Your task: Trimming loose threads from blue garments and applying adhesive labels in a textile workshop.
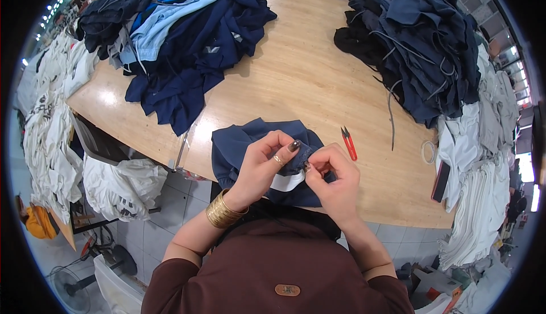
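Note:
A dark slate-blue garment (244, 138) lies bunched at the table's near edge, with a white patch (289, 181) showing in its folds. My left hand (267, 157) pinches the gathered edge of this garment between thumb and fingers. Close beside it, my right hand (334, 175) is closed, thumb and fingertips pressed together at the same edge. Whatever fine thread or bit of cloth sits between the right fingertips is too small to make out. Red-handled thread snips (348, 143) rest on the wood to the right of my right hand.
The wooden table (296, 64) carries a heap of navy and blue garments (193, 41) at far left and dark garments with cords (426, 47) at far right. White garments (475, 211) are stacked along the right edge. A white ring (427, 152) lies near them. A fan (74, 288) stands at lower left.

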{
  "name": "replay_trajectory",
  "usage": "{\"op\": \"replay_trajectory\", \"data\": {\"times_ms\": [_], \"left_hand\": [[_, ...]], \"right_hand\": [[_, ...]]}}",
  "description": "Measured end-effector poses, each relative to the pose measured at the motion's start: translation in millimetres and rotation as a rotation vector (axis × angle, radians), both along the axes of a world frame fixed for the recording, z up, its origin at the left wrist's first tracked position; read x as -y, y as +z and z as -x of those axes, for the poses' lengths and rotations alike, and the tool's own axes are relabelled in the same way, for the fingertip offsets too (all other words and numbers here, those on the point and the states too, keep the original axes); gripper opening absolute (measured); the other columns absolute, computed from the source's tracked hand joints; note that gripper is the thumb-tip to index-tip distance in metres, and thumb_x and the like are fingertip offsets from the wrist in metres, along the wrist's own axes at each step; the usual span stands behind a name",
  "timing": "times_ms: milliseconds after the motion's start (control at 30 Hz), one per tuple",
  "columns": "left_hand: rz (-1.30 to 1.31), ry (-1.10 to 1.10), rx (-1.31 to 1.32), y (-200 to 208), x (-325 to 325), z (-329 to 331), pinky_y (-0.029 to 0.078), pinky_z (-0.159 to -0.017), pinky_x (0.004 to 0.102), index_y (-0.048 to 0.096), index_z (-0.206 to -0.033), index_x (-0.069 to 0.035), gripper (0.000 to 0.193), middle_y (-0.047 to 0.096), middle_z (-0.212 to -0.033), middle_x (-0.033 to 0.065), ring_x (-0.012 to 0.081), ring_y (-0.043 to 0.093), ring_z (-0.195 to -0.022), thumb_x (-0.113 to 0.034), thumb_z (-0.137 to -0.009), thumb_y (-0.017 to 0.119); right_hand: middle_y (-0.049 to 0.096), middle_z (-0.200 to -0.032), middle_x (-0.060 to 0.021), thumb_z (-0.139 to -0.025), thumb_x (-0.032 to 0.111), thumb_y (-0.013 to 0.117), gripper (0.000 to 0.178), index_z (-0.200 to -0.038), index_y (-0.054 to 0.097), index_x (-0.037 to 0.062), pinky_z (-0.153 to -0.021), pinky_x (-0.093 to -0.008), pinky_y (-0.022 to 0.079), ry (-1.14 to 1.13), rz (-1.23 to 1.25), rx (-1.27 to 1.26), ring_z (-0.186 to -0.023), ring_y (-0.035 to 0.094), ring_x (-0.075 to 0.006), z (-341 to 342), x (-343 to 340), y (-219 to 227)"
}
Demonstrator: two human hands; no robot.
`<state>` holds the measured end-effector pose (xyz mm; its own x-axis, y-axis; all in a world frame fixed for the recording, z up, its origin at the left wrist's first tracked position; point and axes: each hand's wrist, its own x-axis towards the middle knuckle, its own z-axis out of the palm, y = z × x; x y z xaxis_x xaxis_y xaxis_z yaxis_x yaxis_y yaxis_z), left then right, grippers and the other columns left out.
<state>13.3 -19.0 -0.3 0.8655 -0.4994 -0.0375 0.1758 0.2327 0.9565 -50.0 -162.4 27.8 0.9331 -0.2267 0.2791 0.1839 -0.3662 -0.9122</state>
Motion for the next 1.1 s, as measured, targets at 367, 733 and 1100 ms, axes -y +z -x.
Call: {"op": "replay_trajectory", "data": {"times_ms": [367, 733, 1100], "left_hand": [[0.108, 0.008, -0.154, -1, 4, 1, 0.038, -0.064, 0.0157, 0.059, -0.089, -0.001, 0.015, 0.056, -0.078, -0.0056, -0.0003, 0.045, -0.071, -0.016, -0.094, 0.055], [0.011, 0.119, -0.003, -3, 4, 1, 0.037, -0.060, 0.0153, 0.058, -0.083, -0.001, 0.018, 0.056, -0.074, -0.0055, -0.0008, 0.045, -0.069, -0.016, -0.093, 0.058], [-0.022, 0.114, -0.027, -20, 0, -6, 0.036, -0.059, 0.0157, 0.058, -0.085, 0.000, 0.017, 0.054, -0.074, -0.0065, -0.0011, 0.044, -0.069, -0.015, -0.093, 0.058]], "right_hand": [[0.054, -0.077, 0.0016, -0.082, 0.000, 0.062, 0.004, -0.082, 0.058, 0.0002, -0.057, -0.0175, 0.040, 0.060, -0.398, -0.238, -0.064, 0.051, -0.0023, 0, 5, -12], [0.055, -0.080, 0.0020, -0.086, 0.000, 0.058, 0.009, -0.095, 0.057, 0.0011, -0.057, -0.0154, 0.039, 0.027, -0.441, -0.253, -0.066, 0.050, -0.0011, 1, 5, -6], [0.053, -0.091, -0.0022, -0.082, 0.000, 0.061, 0.027, -0.108, 0.057, 0.0051, -0.053, -0.0199, 0.039, -0.006, -0.139, -0.284, -0.064, 0.050, -0.0051, 8, 15, -30]]}}
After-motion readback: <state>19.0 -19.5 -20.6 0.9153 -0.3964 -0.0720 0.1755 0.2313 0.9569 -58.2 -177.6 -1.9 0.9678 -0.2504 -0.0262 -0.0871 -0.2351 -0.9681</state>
